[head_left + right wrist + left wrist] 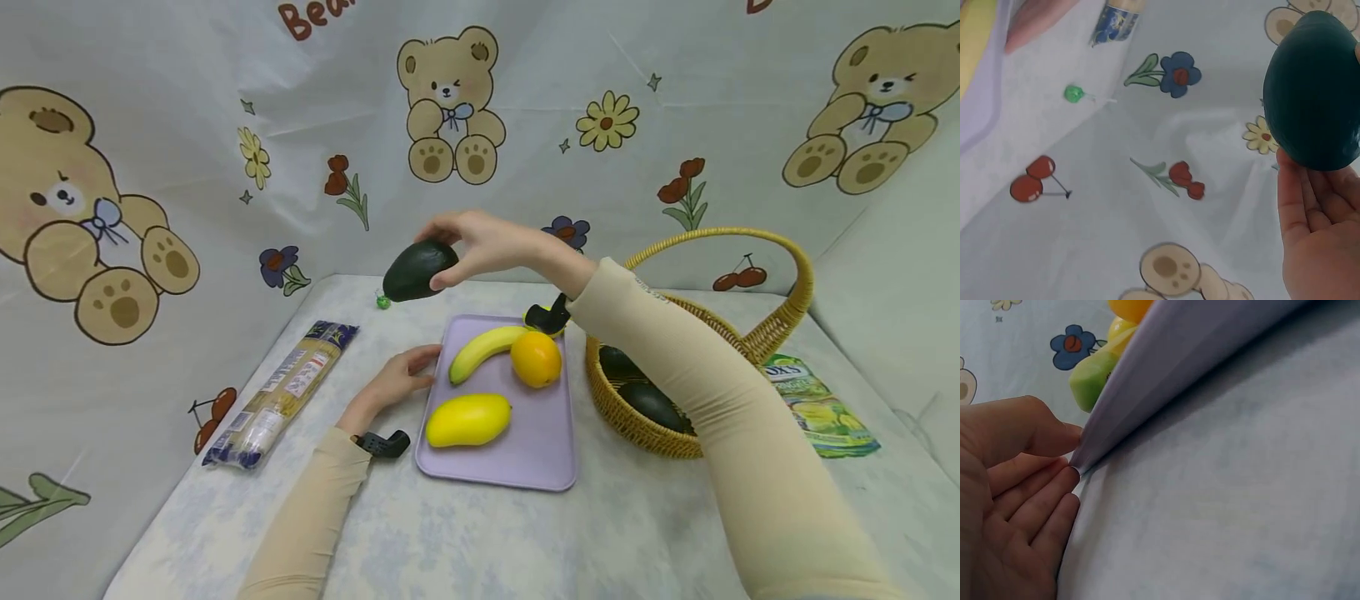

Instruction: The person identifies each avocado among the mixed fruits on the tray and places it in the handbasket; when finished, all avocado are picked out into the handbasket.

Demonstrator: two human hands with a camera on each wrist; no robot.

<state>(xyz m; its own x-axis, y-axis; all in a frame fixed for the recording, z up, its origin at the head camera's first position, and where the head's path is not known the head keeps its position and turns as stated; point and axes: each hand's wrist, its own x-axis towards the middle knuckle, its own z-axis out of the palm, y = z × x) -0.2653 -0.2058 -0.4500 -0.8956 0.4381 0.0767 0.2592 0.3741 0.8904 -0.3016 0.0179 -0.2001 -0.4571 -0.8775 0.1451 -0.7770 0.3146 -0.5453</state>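
Raised above the far left part of the table, my right hand holds a dark green avocado between thumb and fingers. The avocado fills the right side of the right wrist view. My left hand is at the left edge of a lilac tray. In the left wrist view its thumb and fingertips pinch the tray's rim. On the tray lie a banana, an orange and a yellow mango. Another yellow item behind the orange is mostly hidden by the right wrist's black camera.
Right of the tray stands a wicker basket with a tall handle, holding dark green avocados, partly behind my right sleeve. A green bag lies beyond it. To the left lies a noodle pack; a small green lollipop is at the back.
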